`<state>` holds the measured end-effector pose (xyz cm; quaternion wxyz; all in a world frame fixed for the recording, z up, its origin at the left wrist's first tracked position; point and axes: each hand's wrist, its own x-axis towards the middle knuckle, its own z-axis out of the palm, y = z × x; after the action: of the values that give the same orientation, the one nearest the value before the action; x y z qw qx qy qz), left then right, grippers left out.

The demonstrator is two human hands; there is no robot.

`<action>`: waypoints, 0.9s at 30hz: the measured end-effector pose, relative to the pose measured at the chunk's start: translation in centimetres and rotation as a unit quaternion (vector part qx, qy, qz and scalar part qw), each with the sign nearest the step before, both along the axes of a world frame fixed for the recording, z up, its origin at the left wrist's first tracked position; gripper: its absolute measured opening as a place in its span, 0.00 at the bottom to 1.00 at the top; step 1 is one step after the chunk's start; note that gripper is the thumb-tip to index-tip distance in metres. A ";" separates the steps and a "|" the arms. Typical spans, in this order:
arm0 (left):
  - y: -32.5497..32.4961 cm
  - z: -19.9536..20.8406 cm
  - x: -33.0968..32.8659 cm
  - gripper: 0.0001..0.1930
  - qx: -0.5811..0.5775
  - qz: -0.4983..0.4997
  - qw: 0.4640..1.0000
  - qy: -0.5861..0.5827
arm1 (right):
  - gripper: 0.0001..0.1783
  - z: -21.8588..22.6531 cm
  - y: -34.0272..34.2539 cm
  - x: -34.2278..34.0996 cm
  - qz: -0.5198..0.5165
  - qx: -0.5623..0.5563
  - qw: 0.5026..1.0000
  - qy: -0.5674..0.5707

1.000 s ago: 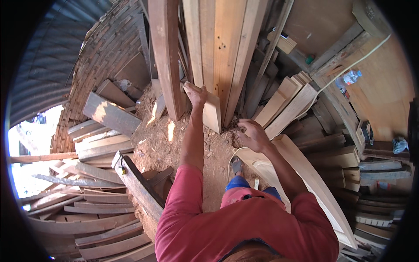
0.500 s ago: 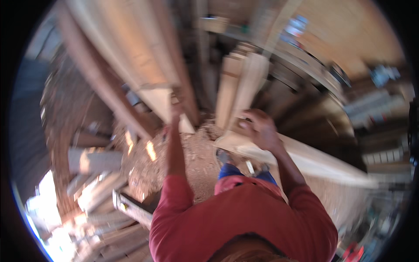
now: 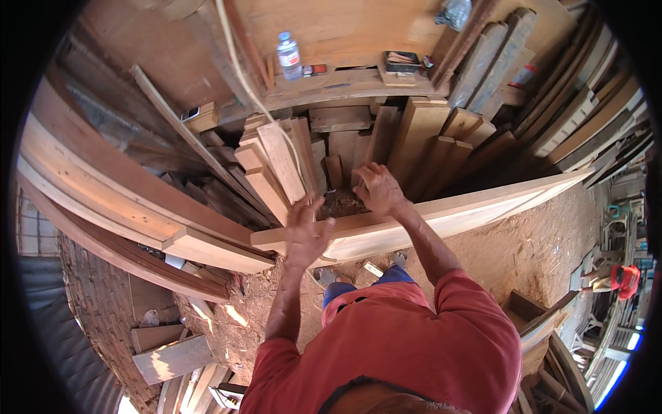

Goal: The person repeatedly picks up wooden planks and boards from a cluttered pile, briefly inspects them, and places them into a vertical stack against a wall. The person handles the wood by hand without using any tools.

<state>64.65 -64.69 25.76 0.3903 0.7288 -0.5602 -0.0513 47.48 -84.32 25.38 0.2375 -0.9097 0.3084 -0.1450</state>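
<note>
A long pale plank (image 3: 455,219) stands on edge across the space in front of me, its left end near the leaning boards. Over its near face hangs my left hand (image 3: 307,233), open, with fingers spread and nothing visible in them. My right hand (image 3: 379,189) is above the plank's top edge, fingers bent but apart. I see nothing in it; whether its fingers touch wood is unclear. Just beyond my left hand, a bundle of short upright boards (image 3: 281,162) leans with a thin pale strip beside it.
Long boards (image 3: 110,196) lean at the left. A workbench ledge (image 3: 345,88) holds a water bottle (image 3: 289,56) and a black tray (image 3: 401,62). Upright boards (image 3: 417,138) crowd the back. A wooden box (image 3: 531,310) sits at right; a person in red (image 3: 624,281) is farther off.
The view has swung and is sharper. My left hand has left the end of the tall boards and is now before the plank, fingers spread. My right hand is now above the plank's top edge.
</note>
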 end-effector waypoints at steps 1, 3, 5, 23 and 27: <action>-1.8 -0.6 -2.2 0.27 0.009 -0.026 0.999 -0.021 | 0.25 -0.3 -1.9 -1.6 -0.027 0.009 0.999 0.044; -4.2 -1.7 -5.5 0.28 0.033 -0.036 0.998 -0.040 | 0.26 -0.4 -5.2 -5.9 -0.045 0.025 0.994 0.097; -6.3 -3.2 -8.4 0.29 0.059 -0.002 0.998 -0.032 | 0.27 -0.7 -8.6 -10.5 -0.059 0.055 0.984 0.161; -10.3 -4.6 -11.0 0.27 0.242 0.203 0.940 -0.132 | 0.21 -16.4 -35.5 -32.9 0.000 0.107 0.950 0.295; -10.6 -3.9 -11.4 0.25 0.256 0.209 0.936 -0.122 | 0.19 -20.3 -41.5 -35.3 0.025 0.050 0.945 0.323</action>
<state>53.22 -75.24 21.82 0.1214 0.9055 -0.4060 -0.0209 12.18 -125.84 5.12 0.1737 -0.9022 0.3521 0.1785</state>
